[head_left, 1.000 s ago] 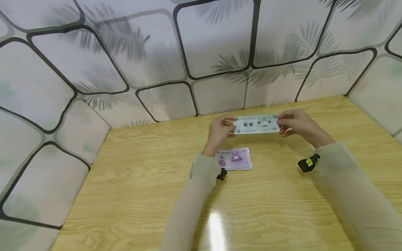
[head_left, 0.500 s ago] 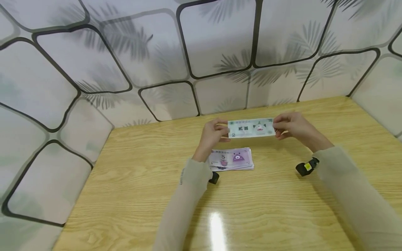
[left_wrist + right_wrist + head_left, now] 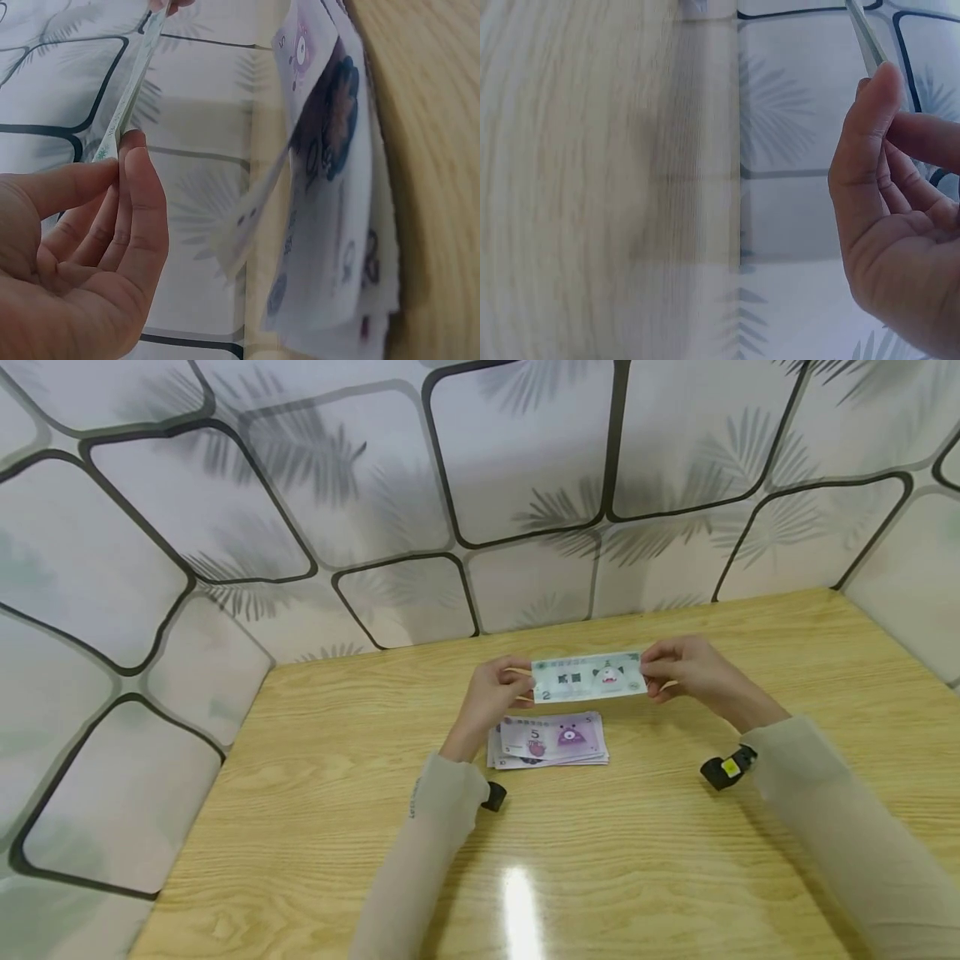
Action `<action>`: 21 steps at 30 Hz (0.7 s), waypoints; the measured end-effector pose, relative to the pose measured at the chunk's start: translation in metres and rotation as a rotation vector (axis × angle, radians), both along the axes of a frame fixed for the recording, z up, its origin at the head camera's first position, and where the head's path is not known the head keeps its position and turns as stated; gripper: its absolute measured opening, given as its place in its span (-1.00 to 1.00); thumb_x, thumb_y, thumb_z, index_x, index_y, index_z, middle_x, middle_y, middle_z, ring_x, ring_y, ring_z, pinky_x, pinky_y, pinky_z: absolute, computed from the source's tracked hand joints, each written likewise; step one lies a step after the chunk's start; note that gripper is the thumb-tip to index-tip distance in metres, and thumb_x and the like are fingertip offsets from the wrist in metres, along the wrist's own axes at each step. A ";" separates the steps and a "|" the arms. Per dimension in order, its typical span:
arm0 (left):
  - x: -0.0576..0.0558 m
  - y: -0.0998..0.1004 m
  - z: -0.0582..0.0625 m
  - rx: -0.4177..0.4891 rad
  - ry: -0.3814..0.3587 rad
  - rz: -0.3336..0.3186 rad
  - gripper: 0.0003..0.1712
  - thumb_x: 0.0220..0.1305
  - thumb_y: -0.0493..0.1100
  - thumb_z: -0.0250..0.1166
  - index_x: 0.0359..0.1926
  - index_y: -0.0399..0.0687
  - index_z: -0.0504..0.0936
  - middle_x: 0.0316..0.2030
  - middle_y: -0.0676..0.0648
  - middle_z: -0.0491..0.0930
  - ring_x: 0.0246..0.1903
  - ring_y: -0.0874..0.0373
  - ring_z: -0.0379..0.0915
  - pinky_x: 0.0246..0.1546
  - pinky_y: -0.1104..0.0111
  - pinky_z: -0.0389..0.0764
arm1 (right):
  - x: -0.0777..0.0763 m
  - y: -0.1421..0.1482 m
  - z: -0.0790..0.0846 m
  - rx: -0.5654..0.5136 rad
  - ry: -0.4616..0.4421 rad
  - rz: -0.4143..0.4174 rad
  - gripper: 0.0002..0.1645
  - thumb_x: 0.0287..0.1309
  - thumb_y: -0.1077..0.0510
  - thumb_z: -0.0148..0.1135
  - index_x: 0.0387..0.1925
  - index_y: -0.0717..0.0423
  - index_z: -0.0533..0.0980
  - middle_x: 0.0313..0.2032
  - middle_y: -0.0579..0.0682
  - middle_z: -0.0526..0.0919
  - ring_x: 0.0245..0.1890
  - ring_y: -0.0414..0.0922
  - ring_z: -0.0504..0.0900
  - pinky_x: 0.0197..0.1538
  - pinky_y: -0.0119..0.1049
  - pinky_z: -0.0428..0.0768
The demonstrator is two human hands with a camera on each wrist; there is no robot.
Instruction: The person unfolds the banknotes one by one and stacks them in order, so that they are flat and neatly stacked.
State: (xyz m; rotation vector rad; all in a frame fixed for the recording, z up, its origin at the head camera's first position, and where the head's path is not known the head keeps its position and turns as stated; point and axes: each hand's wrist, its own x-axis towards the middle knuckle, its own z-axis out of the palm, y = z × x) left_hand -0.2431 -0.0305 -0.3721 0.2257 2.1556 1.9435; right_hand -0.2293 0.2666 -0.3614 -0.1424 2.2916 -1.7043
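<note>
A pale green play banknote (image 3: 588, 677) marked 2, with a small monster on it, is stretched flat between both hands above the table. My left hand (image 3: 487, 697) pinches its left end between thumb and fingers; my right hand (image 3: 693, 675) pinches the right end. Just below lies a stack of purple play banknotes (image 3: 551, 741), its top note marked 5 and another marked 10 showing beneath. In the left wrist view the stack (image 3: 330, 210) has loose, uneven edges, and the green note (image 3: 133, 90) appears edge-on. The right wrist view shows the right thumb and fingers (image 3: 866, 150) pressed together on the note's end.
The wooden table (image 3: 315, 793) meets a wall (image 3: 525, 585) patterned with dark lines and leaves along its back edge. A black wrist camera (image 3: 727, 768) hangs under the right sleeve and another (image 3: 493, 797) under the left.
Both hands have carried the green banknote left and slightly toward the body, keeping hold of both ends. More of the purple stack shows as the left arm has shifted left.
</note>
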 end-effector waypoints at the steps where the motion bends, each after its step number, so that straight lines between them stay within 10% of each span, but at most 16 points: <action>1: 0.001 -0.002 0.000 -0.007 0.007 -0.001 -0.69 0.40 -0.45 0.22 0.13 -0.41 0.58 -0.22 -0.28 0.68 -0.43 0.15 0.61 -0.14 0.14 0.75 | 0.000 -0.001 0.000 -0.004 -0.003 0.004 -0.80 0.50 0.30 0.05 -0.06 0.44 0.44 -0.47 0.02 0.57 -0.44 -0.18 0.60 -0.29 -0.26 0.72; 21: 0.017 -0.030 -0.002 -0.057 0.022 -0.003 -0.58 0.31 -0.51 0.29 0.18 -0.38 0.56 -0.26 -0.24 0.65 -0.44 0.14 0.60 -0.24 0.21 0.76 | 0.011 -0.025 -0.004 -0.039 -0.025 0.082 -0.79 0.48 0.33 0.03 -0.04 0.49 0.39 -0.46 0.09 0.58 -0.46 -0.14 0.60 -0.31 -0.22 0.73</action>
